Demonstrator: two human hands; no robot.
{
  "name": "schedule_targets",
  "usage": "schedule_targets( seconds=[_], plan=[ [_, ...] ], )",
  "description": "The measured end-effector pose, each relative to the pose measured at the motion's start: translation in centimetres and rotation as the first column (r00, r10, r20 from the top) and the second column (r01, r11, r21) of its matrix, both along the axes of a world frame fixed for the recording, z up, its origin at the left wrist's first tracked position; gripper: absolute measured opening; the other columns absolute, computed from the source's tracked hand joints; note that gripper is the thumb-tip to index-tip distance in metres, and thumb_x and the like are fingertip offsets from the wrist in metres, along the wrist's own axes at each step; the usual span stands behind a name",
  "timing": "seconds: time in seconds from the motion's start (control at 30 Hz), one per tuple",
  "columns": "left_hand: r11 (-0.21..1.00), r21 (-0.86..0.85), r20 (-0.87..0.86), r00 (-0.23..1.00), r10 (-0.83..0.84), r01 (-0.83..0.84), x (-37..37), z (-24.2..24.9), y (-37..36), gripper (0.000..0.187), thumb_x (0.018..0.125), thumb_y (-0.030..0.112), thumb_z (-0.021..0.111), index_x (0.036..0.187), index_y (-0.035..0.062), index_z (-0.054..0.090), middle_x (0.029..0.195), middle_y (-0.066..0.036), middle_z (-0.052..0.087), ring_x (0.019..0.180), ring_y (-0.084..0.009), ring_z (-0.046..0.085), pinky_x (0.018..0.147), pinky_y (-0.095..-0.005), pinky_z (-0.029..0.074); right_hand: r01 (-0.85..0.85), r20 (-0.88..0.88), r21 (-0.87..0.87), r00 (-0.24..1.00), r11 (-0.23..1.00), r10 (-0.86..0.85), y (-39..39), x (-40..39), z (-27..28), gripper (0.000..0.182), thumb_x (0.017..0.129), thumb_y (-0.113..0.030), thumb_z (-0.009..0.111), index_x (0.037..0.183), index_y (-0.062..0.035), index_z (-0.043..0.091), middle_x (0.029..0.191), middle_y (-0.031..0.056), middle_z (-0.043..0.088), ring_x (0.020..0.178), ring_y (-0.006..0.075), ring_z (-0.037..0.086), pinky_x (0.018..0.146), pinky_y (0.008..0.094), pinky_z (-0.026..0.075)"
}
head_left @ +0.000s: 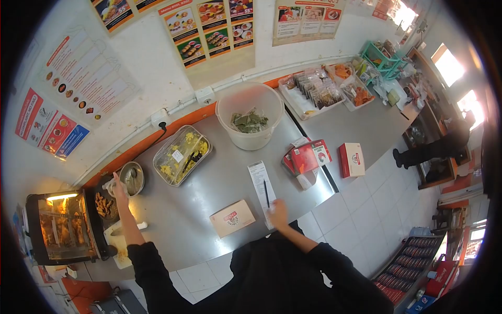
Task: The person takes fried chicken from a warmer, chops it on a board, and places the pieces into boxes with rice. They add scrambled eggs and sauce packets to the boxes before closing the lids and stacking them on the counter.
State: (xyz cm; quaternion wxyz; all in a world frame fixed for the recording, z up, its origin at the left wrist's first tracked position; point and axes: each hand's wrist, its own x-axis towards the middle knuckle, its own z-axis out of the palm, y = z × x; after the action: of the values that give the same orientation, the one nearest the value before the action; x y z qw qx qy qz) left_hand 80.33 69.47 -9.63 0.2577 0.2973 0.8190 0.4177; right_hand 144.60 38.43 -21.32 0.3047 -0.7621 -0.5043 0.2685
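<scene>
My left hand [119, 188] reaches to the far left, its fingers spread, right at the rim of a metal bowl [133, 180]. Dark pieces of food [106, 205] lie in a dark pan below that bowl. By my left forearm is a white cutting board [120, 242] with a white handle across it. My right hand [279, 213] is closed at the lower part of a long printed paper slip [257, 175]. A dark pen [266, 192] lies along the slip, one end right at my right fingertips; what they hold is hidden. Left of the slip sits a closed cardboard box [232, 219].
A clear lidded tub of yellow food [180, 159] and a white bucket [250, 133] holding leaves in plastic stand farther back. Red packages [307, 157] and another box [352, 160] are on the right. A lit glass food warmer [65, 225] borders the left. One person [444, 141] stands far right.
</scene>
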Motion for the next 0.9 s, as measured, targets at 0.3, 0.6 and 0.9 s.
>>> schedule_targets(
  seconds=[0.3,0.6,0.9],
  plan=[
    [0.107,-0.518,-0.245,-0.027,-0.969,0.849,36.3,-1.9,-22.8,0.109,0.051,0.047,0.089,0.141,0.0120,0.039,0.152,-0.026,0.023,0.145,-0.0426,0.011,0.112,-0.0664,0.007,-0.077,-0.024,-0.324,0.997,0.943,0.073,3.5,4.0,-3.0,0.047,0.080,-0.027,0.068,0.118,-0.0026,0.055,0.115,0.0199,0.063,0.109,0.0359,0.060,0.092,0.0458,0.047],
    [0.440,-0.522,-0.403,0.244,-0.882,0.731,39.9,-4.9,-27.2,0.091,0.049,0.039,0.087,0.125,0.0139,0.046,0.150,-0.026,0.023,0.127,-0.0407,0.038,0.099,-0.0564,0.031,-0.134,-0.008,0.184,0.990,0.974,0.138,13.2,10.6,25.8,0.032,0.087,-0.016,0.060,0.118,-0.0069,0.061,0.102,0.0173,0.068,0.097,0.0376,0.063,0.081,0.0457,0.050],
    [0.711,-0.486,-0.393,0.599,-0.698,0.509,43.6,-6.0,-29.3,0.092,0.052,0.039,0.087,0.125,0.0126,0.037,0.122,-0.018,0.044,0.118,-0.0391,0.042,0.093,-0.0592,0.038,0.493,-0.094,0.631,0.815,0.599,-0.572,10.7,38.9,19.7,0.028,0.095,-0.018,0.055,0.116,0.0003,0.057,0.099,0.0270,0.065,0.091,0.0445,0.063,0.076,0.0459,0.048]
  ],
)
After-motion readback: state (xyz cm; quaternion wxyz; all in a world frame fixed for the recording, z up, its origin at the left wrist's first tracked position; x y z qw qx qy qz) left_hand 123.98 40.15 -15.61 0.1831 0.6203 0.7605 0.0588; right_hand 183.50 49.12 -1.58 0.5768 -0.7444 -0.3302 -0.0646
